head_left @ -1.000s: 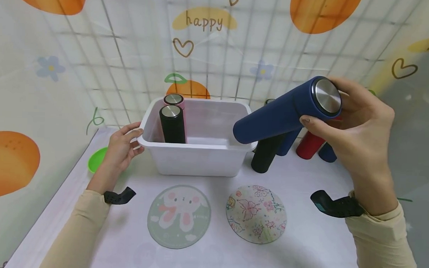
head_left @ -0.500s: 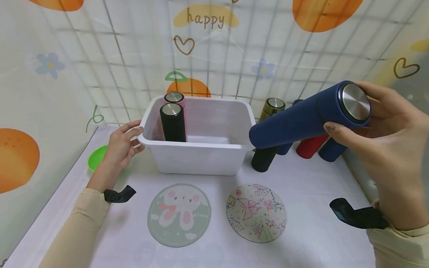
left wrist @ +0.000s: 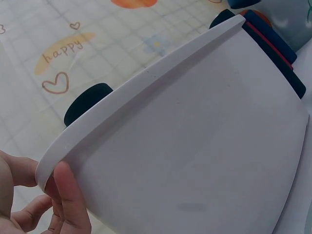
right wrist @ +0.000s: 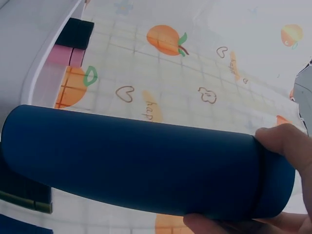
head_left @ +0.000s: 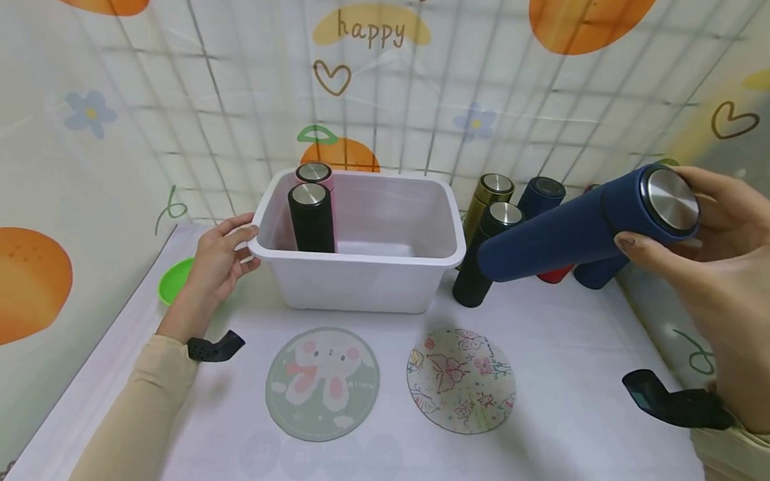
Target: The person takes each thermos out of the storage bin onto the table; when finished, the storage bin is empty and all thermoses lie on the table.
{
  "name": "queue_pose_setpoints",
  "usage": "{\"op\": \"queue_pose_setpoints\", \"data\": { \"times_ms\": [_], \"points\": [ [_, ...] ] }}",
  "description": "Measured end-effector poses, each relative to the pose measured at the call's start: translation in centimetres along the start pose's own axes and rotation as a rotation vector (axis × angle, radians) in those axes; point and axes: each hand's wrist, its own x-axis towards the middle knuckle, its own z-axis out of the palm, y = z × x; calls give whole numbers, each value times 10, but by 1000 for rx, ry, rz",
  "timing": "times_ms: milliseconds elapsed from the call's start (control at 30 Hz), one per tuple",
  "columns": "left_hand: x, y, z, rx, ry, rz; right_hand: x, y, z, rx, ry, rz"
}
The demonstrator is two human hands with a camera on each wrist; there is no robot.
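My right hand (head_left: 734, 281) grips a dark blue thermos flask (head_left: 570, 226) by its silver-topped lid end. The flask is tilted, base lower and pointing left, in the air right of the white plastic bin (head_left: 358, 285). In the right wrist view the flask (right wrist: 131, 161) lies across the picture, thumb and fingers round its lid. At the bin's left rim, my left hand (head_left: 222, 256) pinches the edge; the left wrist view shows fingers on the rim (left wrist: 105, 109). Inside the bin's left end stand a black flask (head_left: 312, 220) and, mostly hidden behind it, a pink flask (head_left: 314, 171).
Right of the bin are a black flask (head_left: 473, 272), a gold flask (head_left: 491, 191), a blue flask (head_left: 542, 195), a partly hidden red flask (head_left: 556, 275) and another blue one (head_left: 599, 271). A rabbit mat (head_left: 321, 419) and butterfly mat (head_left: 481, 414) lie in front; a green dish (head_left: 175, 279) sits left.
My right hand has carried the blue flask right and slightly down, from the bin's right rim to beyond it, uncovering the gold and black flasks. The left hand stays on the rim.
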Motion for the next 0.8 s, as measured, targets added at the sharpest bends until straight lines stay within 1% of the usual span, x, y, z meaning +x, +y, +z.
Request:
{"op": "queue_pose_setpoints", "data": {
  "times_ms": [33, 67, 100, 133, 200, 233, 300, 433, 500, 633, 800],
  "points": [
    [0, 0, 0, 1, 1, 1, -1, 1, -1, -31, 0, 10],
    [0, 0, 0, 1, 2, 1, -1, 2, -1, -38, -1, 20],
    [0, 0, -1, 3, 3, 2, -2, 4, -2, -20, -2, 31],
    [1, 0, -1, 2, 2, 2, -3, 5, -3, -52, -4, 46],
    [1, 0, -1, -1, 2, -1, -5, 10, -4, -25, -10, 55],
    [1, 0, -1, 0, 1, -3, -6, 11, -5, -60, -14, 58],
    [1, 0, -1, -3, 1, -5, -7, 15, -5, -81, -16, 74],
    [2, 1, 0, -8, 2, -7, -12, 22, -6, -214, -16, 117],
    [2, 1, 0, -10, 2, -6, -14, 26, -6, -240, -14, 140],
    [2, 1, 1, -6, 2, -8, -18, 36, -9, -270, -20, 165],
    [2, 1, 0, -5, 6, -13, -19, 48, -10, -303, -43, 176]
  ]
}}
